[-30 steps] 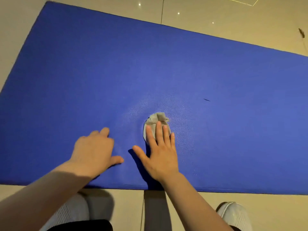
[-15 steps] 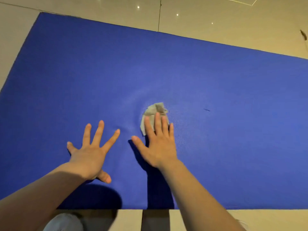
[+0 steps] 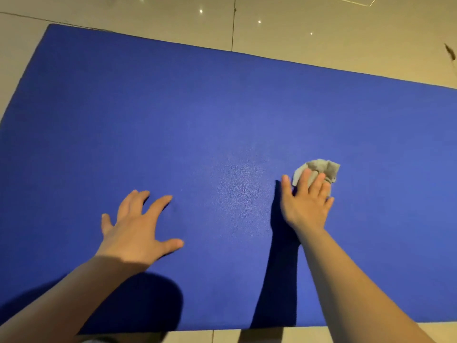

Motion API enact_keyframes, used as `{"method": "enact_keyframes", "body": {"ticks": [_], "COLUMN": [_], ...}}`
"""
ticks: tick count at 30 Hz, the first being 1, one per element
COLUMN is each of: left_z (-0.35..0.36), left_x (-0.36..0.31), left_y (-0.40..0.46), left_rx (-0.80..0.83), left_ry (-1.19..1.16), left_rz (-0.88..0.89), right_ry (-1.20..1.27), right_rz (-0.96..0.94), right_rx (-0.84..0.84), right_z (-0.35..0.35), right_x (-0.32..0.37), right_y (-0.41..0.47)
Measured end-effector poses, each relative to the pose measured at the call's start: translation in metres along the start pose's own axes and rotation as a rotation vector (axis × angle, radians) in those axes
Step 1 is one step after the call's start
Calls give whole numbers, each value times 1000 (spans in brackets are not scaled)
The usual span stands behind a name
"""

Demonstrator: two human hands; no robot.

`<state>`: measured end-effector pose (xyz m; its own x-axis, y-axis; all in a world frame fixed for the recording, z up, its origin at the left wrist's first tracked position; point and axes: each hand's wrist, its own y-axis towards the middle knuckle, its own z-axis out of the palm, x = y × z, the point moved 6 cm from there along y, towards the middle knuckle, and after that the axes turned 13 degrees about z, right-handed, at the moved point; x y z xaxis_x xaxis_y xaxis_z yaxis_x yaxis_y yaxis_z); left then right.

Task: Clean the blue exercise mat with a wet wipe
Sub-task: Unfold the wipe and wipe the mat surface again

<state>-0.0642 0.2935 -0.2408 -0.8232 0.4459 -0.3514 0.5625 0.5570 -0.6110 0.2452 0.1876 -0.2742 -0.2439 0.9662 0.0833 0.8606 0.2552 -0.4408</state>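
The flat blue foam exercise mat (image 3: pixel 222 115) lies on beige floor tiles (image 3: pixel 321 26). I press the crumpled grey wet wipe (image 3: pixel 319 168) onto its centre-right under my right hand (image 3: pixel 306 206), fingers straight. My left hand (image 3: pixel 138 226) is spread, holding nothing. I judge wiping midway: only a central patch shows sheen; edges remain.

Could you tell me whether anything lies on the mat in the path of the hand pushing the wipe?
Nothing visible does: the right hand presses the wipe onto bare blue mat.
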Motion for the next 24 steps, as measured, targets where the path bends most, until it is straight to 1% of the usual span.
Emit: {"method": "enact_keyframes", "body": {"ticks": [1, 4, 5, 6, 8, 10, 11, 12, 15, 17, 19, 21, 24], "left_z": [-5, -14, -18, -22, -28, -29, -29, -29, -27, -26, -25, -24, -24], "left_x": [-3, -11, -13, -14, -17, -17, -15, -12, -6, -6, -7, -8, -6], "left_y": [3, 22, 29, 37, 48, 57, 61, 63, 67, 69, 69, 68, 69], "left_rx": [-51, -150, -177, -193, -177, -113, -75, -40, 44, 90, 120, 128, 124], "left_ry": [5, 29, 34, 46, 89, 126, 135, 136, 116, 115, 106, 104, 104], "left_rz": [8, 40, 40, 35, 17, -10, -29, -50, -92, -93, -93, -89, -93], "right_ry": [-16, -67, -62, -57, -84, -195, -245, -257, -151, -150, -161, -148, -63], "right_rz": [-48, -338, -399, -422, -487, -620, -642, -604, -270, -134, -124, -209, -352], "right_rx": [-7, 14, 19, 24, 18, -25, -46, -57, -16, -18, -46, -59, -45], "right_z": [8, 43, 51, 54, 52, 41, 33, 22, -17, -32, -28, -7, 21], "right_x": [11, 60, 73, 81, 83, 75, 68, 61, 36, 25, 33, 56, 101], "right_y": [-12, -62, -75, -81, -77, -62, -47, -27, 42, 65, 62, 37, -8]}}
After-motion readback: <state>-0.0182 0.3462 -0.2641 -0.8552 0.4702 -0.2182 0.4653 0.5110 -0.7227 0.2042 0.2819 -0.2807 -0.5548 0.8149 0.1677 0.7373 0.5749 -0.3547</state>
